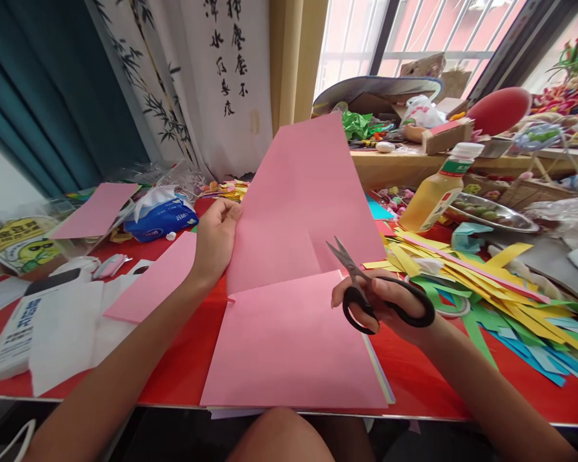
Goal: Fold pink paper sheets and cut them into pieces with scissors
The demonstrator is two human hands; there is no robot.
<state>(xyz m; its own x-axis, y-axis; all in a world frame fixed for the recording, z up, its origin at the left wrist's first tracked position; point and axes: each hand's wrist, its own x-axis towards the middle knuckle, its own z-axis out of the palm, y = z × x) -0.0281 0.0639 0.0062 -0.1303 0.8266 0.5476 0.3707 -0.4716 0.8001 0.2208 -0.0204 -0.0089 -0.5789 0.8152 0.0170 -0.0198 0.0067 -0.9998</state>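
A person's left hand (pixel 218 237), fingers curled closed, gripped the left edge of a large pink sheet (pixel 298 192) rising at the far end of a paper stack (pixel 289 346), apparently to keep it raised. The right hand (pixel 390 294), partly closed through the handle loops, held scissors (pixel 350 267) over the stack's far right corner, blades slightly parted, seemingly for finger control. Right of the stack, paper strips (pixel 501 298) and a bottle (pixel 433 192) crowded the red table (pixel 173 375); left lay a loose pink piece (pixel 154 276) and a tissue pack (pixel 161 221).
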